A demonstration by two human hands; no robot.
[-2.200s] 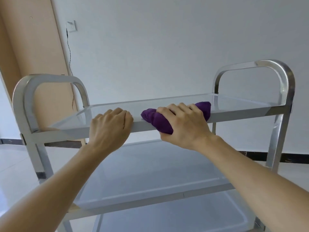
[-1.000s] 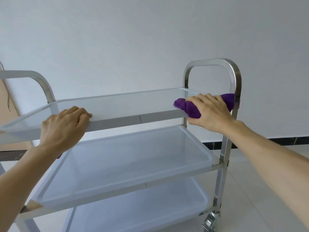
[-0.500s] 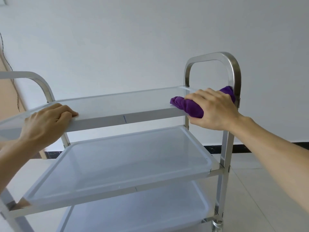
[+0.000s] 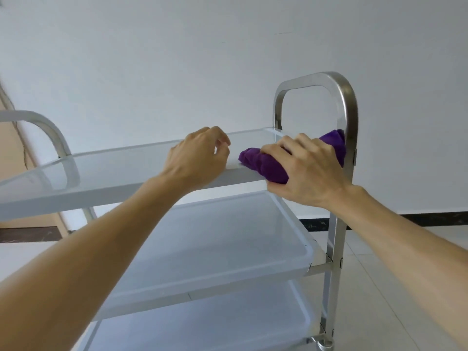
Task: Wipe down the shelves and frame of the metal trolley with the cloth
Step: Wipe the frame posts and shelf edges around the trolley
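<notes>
A three-tier metal trolley (image 4: 340, 239) stands in front of me, with looped handles at both ends. My right hand (image 4: 307, 171) presses a bunched purple cloth (image 4: 263, 164) onto the front right corner of the top shelf (image 4: 114, 168), beside the right handle (image 4: 347, 102). My left hand (image 4: 200, 158) hovers over the top shelf's front edge just left of the cloth, fingers loosely curled and holding nothing. The middle shelf (image 4: 228, 244) and bottom shelf (image 4: 202, 325) are bare.
A white wall rises behind the trolley, with a dark skirting strip (image 4: 405, 219) along the tiled floor (image 4: 392, 287). A beige door or panel (image 4: 15, 173) stands at the left. A caster wheel (image 4: 324, 344) shows at the trolley's bottom right.
My left hand has let go of the shelf's front edge at the left and moved right, close to the cloth. My right hand with the cloth stays at the right corner.
</notes>
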